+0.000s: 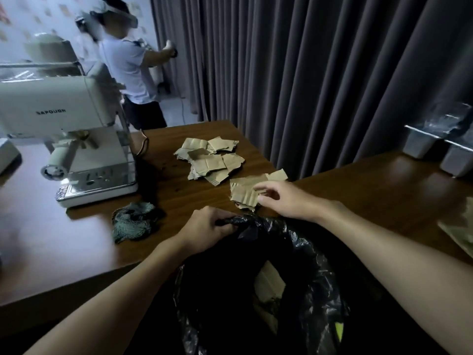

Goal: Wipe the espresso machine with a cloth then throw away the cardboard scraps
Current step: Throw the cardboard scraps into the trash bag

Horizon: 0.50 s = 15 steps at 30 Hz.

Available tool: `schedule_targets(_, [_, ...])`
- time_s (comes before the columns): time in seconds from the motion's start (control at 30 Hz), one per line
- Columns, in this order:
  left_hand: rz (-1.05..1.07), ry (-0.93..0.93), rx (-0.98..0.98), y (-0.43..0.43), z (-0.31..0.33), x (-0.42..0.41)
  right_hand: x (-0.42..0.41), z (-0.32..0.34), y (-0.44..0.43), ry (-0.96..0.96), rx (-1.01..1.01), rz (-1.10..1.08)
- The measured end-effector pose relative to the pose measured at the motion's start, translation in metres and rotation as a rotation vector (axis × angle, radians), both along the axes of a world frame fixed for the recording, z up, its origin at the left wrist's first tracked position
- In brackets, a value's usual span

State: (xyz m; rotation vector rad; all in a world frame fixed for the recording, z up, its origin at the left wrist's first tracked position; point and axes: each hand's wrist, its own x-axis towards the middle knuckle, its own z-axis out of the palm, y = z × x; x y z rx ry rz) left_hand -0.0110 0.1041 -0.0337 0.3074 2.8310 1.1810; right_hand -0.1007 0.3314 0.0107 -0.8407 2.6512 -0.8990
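A cream espresso machine (76,129) stands at the left of the dark wooden table (76,239). A crumpled green cloth (134,220) lies in front of it. Several brown cardboard scraps (210,161) are piled at the table's far middle. A nearer scrap (244,192) lies at the table edge, and my right hand (284,198) rests on it with fingers curled over its right side. My left hand (207,226) grips the rim of a black trash bag (256,290), which hangs open below the table edge. A piece of cardboard (268,283) shows inside the bag.
Grey curtains (307,73) hang behind the table. A second wooden surface (384,190) at right holds grey containers (435,147). Another person in a white shirt (128,65) stands at the back left, beyond the machine. A pale object (458,226) lies at the far right edge.
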Motion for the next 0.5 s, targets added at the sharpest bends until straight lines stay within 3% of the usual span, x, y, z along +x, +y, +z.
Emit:
schedule_targets(0.17, [0.089,-0.065,0.156,0.005,-0.007,0.002,-0.010,-0.010,-0.008,0.010,0.114,0.121])
schedule_targets(0.37, [0.151,-0.122,0.226,0.004,-0.010,0.000,-0.017,-0.012,-0.007,0.113,0.051,0.074])
schedule_targets(0.5, [0.175,-0.046,0.221,0.002,-0.014,-0.002,-0.021,-0.017,-0.015,0.146,0.138,0.057])
